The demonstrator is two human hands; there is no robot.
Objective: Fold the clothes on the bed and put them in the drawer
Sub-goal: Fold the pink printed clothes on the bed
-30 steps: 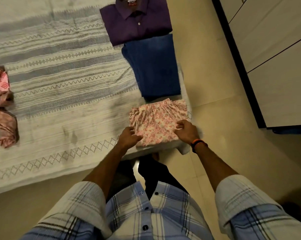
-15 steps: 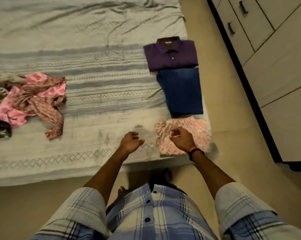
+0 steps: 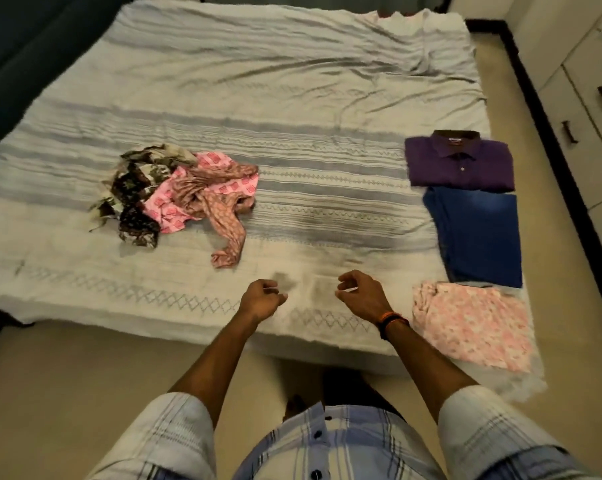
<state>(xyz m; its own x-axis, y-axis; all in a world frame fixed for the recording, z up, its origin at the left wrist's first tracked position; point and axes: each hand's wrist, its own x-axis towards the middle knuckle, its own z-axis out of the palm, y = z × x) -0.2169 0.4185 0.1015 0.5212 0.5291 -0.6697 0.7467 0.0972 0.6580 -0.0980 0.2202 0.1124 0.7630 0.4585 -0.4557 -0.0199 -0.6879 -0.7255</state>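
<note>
Both hands empty: left hand [image 3: 262,298] and right hand [image 3: 361,295] loosely curled over the near bed [image 3: 292,98] edge. Unfolded pile [image 3: 175,195] sits far-left. Risk: floral folded piece [image 3: 472,325] overhangs the near-right corner, so a bump or sheet tug could drop it.

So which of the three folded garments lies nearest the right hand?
The pink floral one, at the bed's near corner beside the right hand. The blue one and the purple shirt lie farther up the edge.
</note>
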